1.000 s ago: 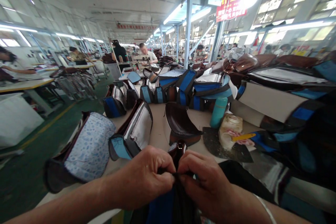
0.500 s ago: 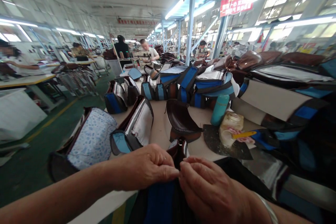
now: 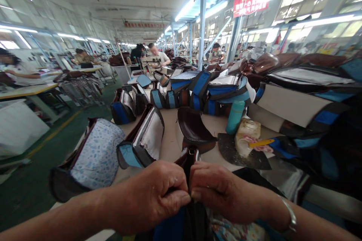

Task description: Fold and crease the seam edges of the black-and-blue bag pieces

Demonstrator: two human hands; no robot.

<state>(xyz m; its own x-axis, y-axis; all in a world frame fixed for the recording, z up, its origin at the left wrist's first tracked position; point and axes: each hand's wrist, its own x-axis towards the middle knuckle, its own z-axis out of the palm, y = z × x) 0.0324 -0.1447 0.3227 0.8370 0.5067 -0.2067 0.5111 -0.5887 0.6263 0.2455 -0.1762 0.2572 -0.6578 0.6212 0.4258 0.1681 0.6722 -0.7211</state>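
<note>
My left hand [image 3: 158, 197] and my right hand [image 3: 227, 192] meet at the table's near edge, thumbs nearly touching. Both are closed, pinching the dark edge of an unfinished bag [image 3: 169, 229] with blue and black panels. Patterned lining fabric [image 3: 237, 231] shows below my right hand. Just beyond my fingers, a narrow dark brown part with a small metal ring [image 3: 192, 152] sticks up; whether it belongs to the held bag is hard to tell. Behind it lies a curved dark brown leather flap [image 3: 196, 126]. My fingers hide the exact spot they grip.
To the left stand bags with a light-blue patterned lining [image 3: 97, 154] and a white lining [image 3: 151, 135]. On the right are a teal bottle [image 3: 235, 117], a glue-stained container [image 3: 247, 131] and a yellow-handled brush [image 3: 261, 143]. More bags line the back; people work beyond.
My right hand has gone from outstretched fingers to a curled pinch and turned knuckles-up. The patterned lining has come into sight below it. My left hand has tightened its curl.
</note>
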